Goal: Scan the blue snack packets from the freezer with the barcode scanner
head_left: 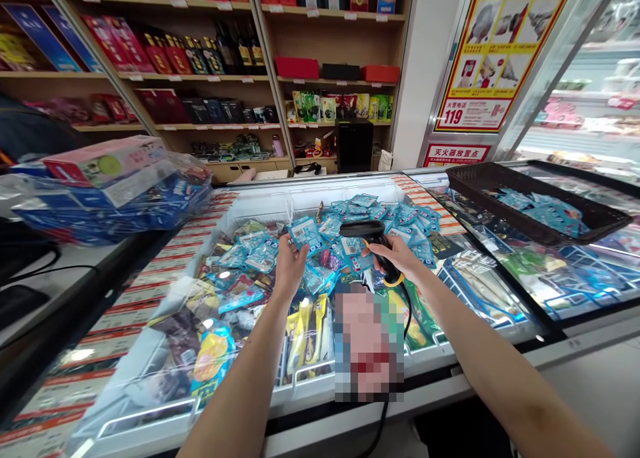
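My left hand (290, 266) is closed, pinching a small blue packet (307, 237) with a white barcode label by its edge. My right hand (393, 257) grips a black barcode scanner (363, 229) with yellow-orange trim, its head turned left toward that packet. Another blue packet (354, 246) shows just under the scanner head; whether my right fingers touch it, I cannot tell. A heap of similar blue packets (361, 203) lies behind the scanner on the freezer's glass top (200, 278). More blue packets (263, 255) are scattered left of my left hand.
A dark basket (600, 226) with blue packets stands at the right. Plastic-wrapped boxes (115, 191) are stacked at the left. The scanner's cable (409, 311) runs over the front edge. A pixelated patch covers part of the front. Stocked shelves (200, 78) stand behind.
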### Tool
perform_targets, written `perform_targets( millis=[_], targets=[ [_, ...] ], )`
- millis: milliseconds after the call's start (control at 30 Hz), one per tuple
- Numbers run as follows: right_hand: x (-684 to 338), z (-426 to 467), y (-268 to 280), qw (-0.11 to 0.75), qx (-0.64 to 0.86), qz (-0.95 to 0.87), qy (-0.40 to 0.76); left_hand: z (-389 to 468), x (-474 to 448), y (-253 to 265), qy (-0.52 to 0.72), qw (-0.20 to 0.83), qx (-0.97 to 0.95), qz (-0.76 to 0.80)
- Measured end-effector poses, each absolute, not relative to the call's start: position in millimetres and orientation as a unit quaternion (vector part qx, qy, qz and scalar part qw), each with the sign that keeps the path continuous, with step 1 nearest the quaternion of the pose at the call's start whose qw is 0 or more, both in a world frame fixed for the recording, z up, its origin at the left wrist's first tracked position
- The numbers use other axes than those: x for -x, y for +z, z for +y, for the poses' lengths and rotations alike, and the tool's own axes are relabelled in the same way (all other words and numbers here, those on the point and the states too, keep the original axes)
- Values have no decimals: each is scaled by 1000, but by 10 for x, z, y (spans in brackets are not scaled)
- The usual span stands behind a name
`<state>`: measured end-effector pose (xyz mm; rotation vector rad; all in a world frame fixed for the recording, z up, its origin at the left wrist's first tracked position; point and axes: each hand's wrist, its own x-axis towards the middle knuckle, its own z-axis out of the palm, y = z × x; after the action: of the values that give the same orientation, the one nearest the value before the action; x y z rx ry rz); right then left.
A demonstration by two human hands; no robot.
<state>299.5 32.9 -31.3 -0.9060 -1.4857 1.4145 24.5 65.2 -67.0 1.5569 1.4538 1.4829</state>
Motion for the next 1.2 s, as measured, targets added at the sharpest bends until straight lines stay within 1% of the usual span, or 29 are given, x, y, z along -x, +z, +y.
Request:
perform_targets(
  millis=[400,833,1033,1200],
  targets=[
    [-2908,197,-213,393,343,-652,550,591,-287,-556,529,268,-595,542],
    [-2901,184,-190,391,339,-657,548,604,-260,-569,519,271,-600,545],
    [-2879,186,-217,395,334,-656,550,587,-259,-552,510,242,-608,558],
    [-2857,163,-204,391,333,-659,549,604,-255,-579,487,196,-611,592]
  ],
)
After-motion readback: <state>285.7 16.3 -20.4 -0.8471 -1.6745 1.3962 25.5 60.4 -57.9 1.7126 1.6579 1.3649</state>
